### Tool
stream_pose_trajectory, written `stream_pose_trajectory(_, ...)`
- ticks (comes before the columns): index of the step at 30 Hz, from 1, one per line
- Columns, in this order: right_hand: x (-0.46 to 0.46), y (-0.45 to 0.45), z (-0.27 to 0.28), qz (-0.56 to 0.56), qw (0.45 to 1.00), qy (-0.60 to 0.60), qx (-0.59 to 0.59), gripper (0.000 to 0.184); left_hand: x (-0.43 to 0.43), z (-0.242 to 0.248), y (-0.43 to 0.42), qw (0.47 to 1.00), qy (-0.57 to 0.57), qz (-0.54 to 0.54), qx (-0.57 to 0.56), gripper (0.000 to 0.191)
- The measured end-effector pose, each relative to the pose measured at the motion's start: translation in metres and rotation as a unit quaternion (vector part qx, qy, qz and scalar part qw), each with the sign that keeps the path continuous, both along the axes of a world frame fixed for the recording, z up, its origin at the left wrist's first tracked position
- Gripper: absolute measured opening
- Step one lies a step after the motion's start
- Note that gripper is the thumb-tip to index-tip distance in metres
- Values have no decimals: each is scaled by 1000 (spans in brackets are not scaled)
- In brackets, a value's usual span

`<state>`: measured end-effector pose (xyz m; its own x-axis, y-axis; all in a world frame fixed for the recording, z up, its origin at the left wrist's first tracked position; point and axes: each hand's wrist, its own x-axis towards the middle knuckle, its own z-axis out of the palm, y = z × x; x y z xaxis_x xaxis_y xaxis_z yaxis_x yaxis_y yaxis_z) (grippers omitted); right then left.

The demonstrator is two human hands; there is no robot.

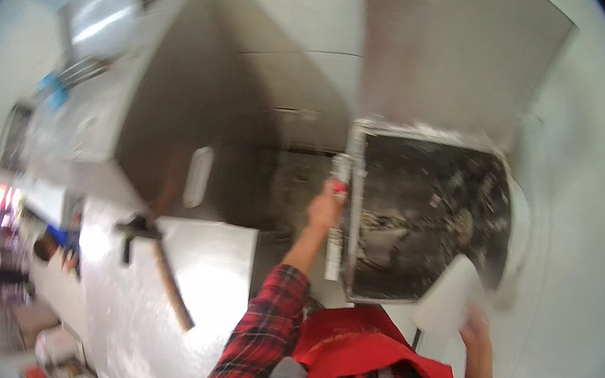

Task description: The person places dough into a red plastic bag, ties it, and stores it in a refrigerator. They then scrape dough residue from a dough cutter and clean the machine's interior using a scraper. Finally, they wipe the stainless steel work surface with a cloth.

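My left hand [325, 209] is at the left rim of a dark-bottomed metal basin [353, 243]. A small red thing [339, 188] shows at its fingertips, and a pale strip [333, 255] runs along the rim below. Whether the fingers grip the rim or the red thing is unclear. My right hand [475, 326] holds a white flat piece [449, 299] over the basin's near right corner; both are blurred, and its material cannot be told. Inside the basin, the dark floor [424, 201] bears light debris and streaks.
A metal table [207, 274] stands to my left, with a wooden-handled tool [173, 287] with a black head on it. Beyond is a tall steel cabinet-like unit [190, 113]. A metal panel [452, 53] rises behind the basin. A person [55, 252] is at far left, near stacked goods [0, 285].
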<state>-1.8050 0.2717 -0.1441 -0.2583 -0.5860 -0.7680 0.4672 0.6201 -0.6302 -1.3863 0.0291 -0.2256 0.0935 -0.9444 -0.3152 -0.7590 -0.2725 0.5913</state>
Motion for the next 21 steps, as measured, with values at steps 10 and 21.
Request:
stream_pose_trajectory(10,115,-151,75,276,908,175,-261,24,19,130,110,929,181,-7,-322,29)
stream_pose_trajectory(21,519,-76,65,752,604,-97,-244,43,136,108,425,683,312,611,-253,51)
